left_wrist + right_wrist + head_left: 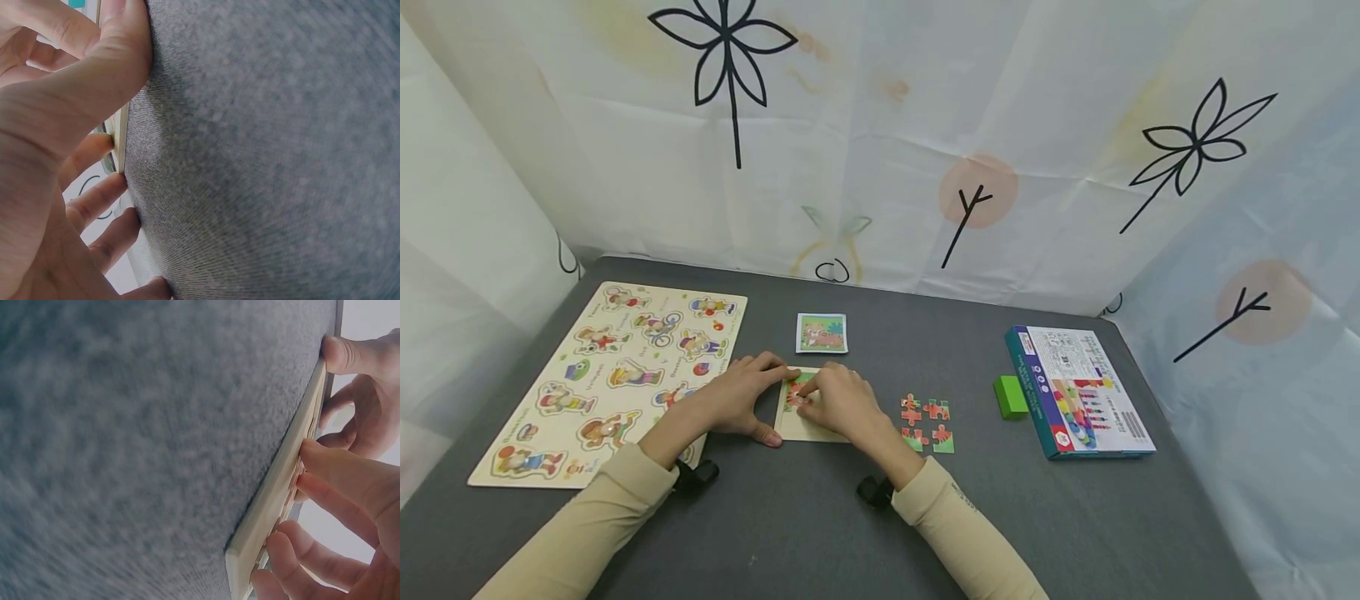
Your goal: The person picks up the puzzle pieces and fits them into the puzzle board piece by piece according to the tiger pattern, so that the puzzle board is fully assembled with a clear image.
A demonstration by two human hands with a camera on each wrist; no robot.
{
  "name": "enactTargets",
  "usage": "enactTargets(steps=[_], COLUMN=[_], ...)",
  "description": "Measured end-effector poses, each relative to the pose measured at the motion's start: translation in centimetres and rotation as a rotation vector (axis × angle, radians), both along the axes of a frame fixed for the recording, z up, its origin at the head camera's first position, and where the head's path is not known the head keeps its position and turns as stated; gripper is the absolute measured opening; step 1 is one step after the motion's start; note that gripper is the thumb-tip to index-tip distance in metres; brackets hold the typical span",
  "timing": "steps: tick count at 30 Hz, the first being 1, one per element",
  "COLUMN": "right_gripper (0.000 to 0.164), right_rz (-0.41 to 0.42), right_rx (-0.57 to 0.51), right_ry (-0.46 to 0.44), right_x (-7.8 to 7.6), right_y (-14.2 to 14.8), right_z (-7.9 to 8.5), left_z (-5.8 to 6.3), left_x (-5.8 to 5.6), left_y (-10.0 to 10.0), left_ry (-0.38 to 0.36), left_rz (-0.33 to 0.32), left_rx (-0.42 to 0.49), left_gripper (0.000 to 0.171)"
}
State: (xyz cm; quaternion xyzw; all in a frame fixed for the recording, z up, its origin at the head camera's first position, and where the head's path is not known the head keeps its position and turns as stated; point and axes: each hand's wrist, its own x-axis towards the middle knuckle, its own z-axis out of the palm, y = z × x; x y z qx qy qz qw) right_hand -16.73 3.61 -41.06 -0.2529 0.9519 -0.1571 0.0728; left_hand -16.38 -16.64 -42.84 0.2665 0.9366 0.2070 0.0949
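Observation:
A small pale wooden puzzle board (812,429) lies flat on the grey table, partly filled with green and red jigsaw pieces (793,393) at its left. My left hand (737,400) holds the board at its left side, thumb at the near corner and forefinger at the far edge. Over the board's middle, my right hand (842,404) has bent fingers, thumb and forefinger tips on a puzzle piece at the surface. Its fingers hide much of that piece and of the board. In the right wrist view, both fingertips meet the pieces on the board (275,494).
Several loose puzzle pieces (936,408) lie right of the board. Behind it is a small picture card (822,333). A large illustrated board (565,400) lies on the left. At the right are a green block (1011,397) and a flat box (1090,392). White curtains (880,125) surround the table.

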Motion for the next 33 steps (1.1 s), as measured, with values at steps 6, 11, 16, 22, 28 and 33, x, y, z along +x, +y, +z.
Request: enactTargets(steps=[6, 11, 16, 22, 28, 33], right_gripper=[0.034, 0.043, 0.040, 0.040, 0.043, 0.041], right_rz=[-0.006, -0.031, -0.061, -0.094, -0.123, -0.157], right_rx=[-0.006, -0.034, -0.057, -0.051, -0.045, -0.011], right_ry=[0.002, -0.015, -0.029, -0.012, -0.006, -0.020], right_x=[-0.1, -0.4, -0.4, -0.4, -0.2, -0.1], right_y=[0.5, 1.8, 3.9, 7.0, 9.7, 11.1], right_z=[0.2, 1.1, 2.2, 2.8, 2.9, 2.5], left_z=[0.1, 0.3, 0.3, 0.2, 0.3, 0.4], left_x=[0.0, 0.0, 0.0, 0.0, 0.0, 0.0], left_y=[0.1, 0.1, 0.1, 0.0, 0.0, 0.0], left_ry=[-0.017, -0.024, -0.019, -0.020, -0.037, -0.041], left_rz=[0.003, 0.004, -0.004, -0.008, -0.003, -0.002], left_rx=[0.004, -0.003, -0.004, -0.001, -0.006, -0.003], left_gripper=[0.098, 0.098, 0.098, 0.099, 0.100, 0.100])
